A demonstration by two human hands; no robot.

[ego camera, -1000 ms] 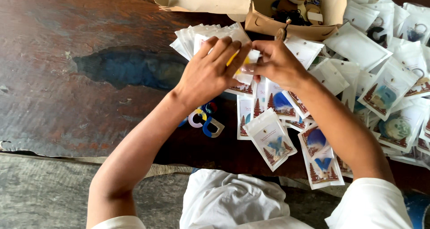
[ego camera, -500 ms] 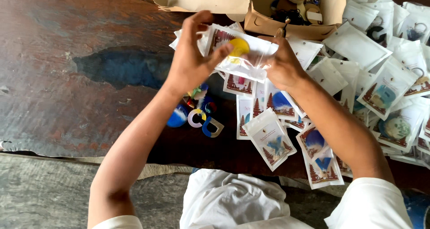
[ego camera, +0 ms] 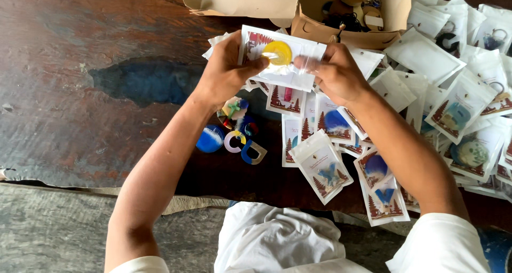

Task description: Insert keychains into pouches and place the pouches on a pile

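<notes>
Both my hands hold one clear plastic pouch (ego camera: 290,73) with a round yellow charm (ego camera: 277,52) inside it, raised above the table. My left hand (ego camera: 226,73) grips the pouch's left end, thumb near the charm. At the pouch's right end my right hand (ego camera: 336,73) pinches it. Under the hands lie several filled pouches (ego camera: 322,166) with red-tree cards. A small heap of loose coloured charms (ego camera: 234,131), one blue and round, others letter-shaped, sits below my left hand.
An open cardboard box (ego camera: 341,33) with small parts stands at the back. Many white filled pouches (ego camera: 464,107) spread over the right side. The dark wooden table (ego camera: 80,91) has a blue stain at left. My lap in white cloth (ego camera: 277,241) is at the bottom.
My hands lifted the pouch with the yellow charm off the pile and now hold it flat between them; my right hand shifted to its right end.
</notes>
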